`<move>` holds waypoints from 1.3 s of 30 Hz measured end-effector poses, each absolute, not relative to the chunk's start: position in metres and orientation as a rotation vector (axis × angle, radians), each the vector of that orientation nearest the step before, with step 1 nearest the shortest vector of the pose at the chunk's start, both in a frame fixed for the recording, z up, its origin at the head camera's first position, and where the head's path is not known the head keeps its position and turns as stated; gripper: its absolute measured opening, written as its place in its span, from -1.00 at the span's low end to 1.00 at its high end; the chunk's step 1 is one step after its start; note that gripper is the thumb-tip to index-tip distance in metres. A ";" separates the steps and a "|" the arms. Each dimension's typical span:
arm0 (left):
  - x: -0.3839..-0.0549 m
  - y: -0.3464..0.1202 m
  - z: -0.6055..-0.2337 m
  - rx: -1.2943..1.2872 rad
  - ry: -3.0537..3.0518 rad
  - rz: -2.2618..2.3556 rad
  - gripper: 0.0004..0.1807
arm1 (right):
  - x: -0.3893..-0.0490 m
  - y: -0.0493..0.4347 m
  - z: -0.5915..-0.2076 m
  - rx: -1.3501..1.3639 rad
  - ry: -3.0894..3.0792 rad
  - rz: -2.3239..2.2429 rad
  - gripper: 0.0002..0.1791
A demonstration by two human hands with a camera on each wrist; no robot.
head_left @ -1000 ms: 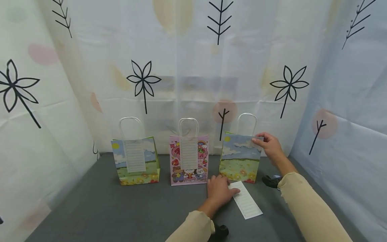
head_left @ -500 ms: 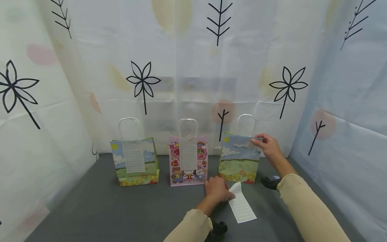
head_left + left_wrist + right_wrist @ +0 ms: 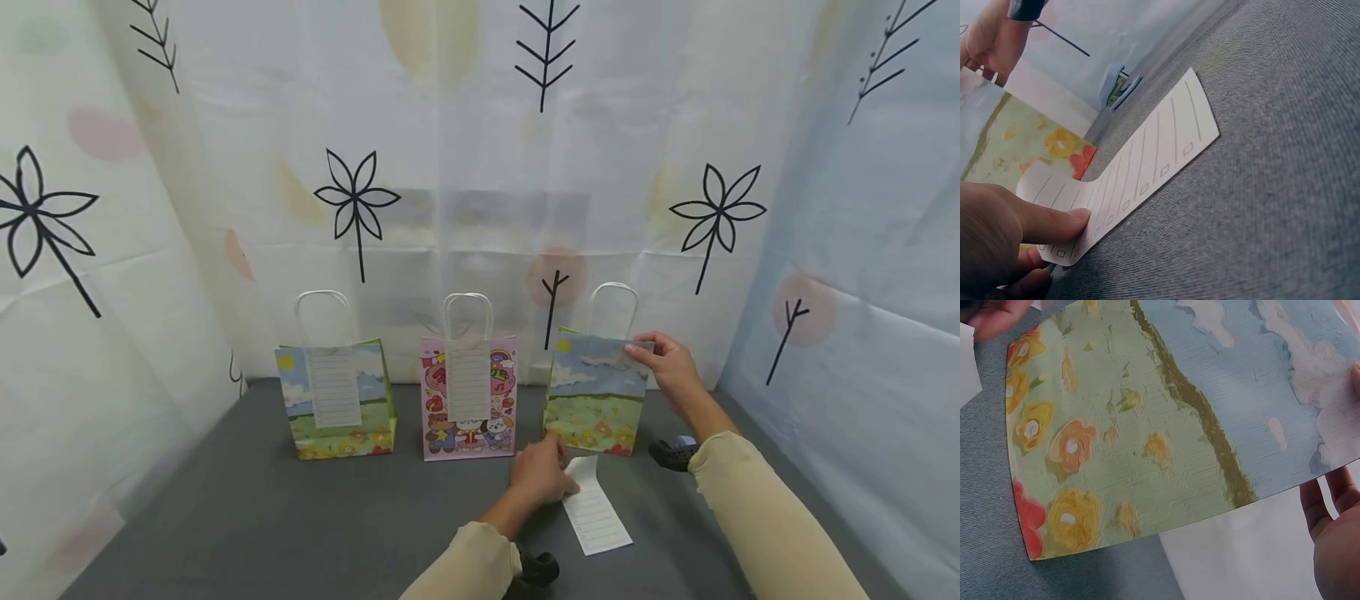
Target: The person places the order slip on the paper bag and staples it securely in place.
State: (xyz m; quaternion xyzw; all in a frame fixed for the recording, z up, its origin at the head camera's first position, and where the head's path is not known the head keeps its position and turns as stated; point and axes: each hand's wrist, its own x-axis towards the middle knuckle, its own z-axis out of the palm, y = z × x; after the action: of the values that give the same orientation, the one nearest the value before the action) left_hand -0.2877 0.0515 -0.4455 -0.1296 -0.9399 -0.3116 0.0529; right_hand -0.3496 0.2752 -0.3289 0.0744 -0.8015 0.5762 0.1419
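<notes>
My left hand (image 3: 538,473) pinches one end of a white lined paper slip (image 3: 597,517) between thumb and fingers. In the left wrist view the slip (image 3: 1147,156) has a column of small checkboxes; its held end curls up while the far end lies on the dark table. Upright behind it stands a paper gift bag (image 3: 596,392) printed with sky, meadow and flowers. At its upper right edge my right hand (image 3: 670,362) grips the bag, thumb in front and fingers behind. The bag's printed front (image 3: 1129,425) fills much of the right wrist view.
A pink cartoon gift bag (image 3: 506,442) stands in the middle and another meadow gift bag (image 3: 341,446) at left, each with a lined slip on its front. A small blue-grey object (image 3: 1116,87) lies beyond the slip. A patterned curtain (image 3: 480,125) hangs behind the table (image 3: 300,533).
My left hand has drawn the slip a little leftward and toward me, and its upper end has bent up off the table. The right hand stays on the bag.
</notes>
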 end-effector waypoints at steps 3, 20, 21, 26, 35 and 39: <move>-0.289 0.051 -0.446 -0.415 -2.839 -0.973 -0.54 | -0.349 0.274 -0.328 0.215 -2.320 1.648 -0.68; -0.289 0.040 -0.442 -0.556 -2.755 -0.988 -0.72 | -0.346 0.271 -0.325 0.220 -2.356 1.559 -0.53; -0.289 0.038 -0.441 -0.577 -2.743 -0.996 -0.76 | -0.345 0.271 -0.324 0.223 -2.360 1.546 -0.53; -0.290 0.033 -0.440 -0.657 -2.663 -1.018 -0.85 | -0.343 0.271 -0.324 0.231 -2.363 1.550 -0.54; -0.293 0.031 -0.431 -0.548 -2.350 -1.254 -0.94 | -0.342 0.273 -0.324 0.235 -2.366 1.607 -0.57; -0.292 0.031 -0.420 -0.600 -2.295 -1.275 -0.95 | -0.342 0.274 -0.326 0.243 -2.367 1.606 -0.60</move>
State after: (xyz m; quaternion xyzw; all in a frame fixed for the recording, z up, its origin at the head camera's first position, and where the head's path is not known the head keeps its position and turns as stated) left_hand -0.2920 0.0305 -0.4202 -0.2171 -0.8308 -0.4616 0.2226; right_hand -0.3417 0.2744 -0.3255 0.0839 -0.8169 0.5544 0.1349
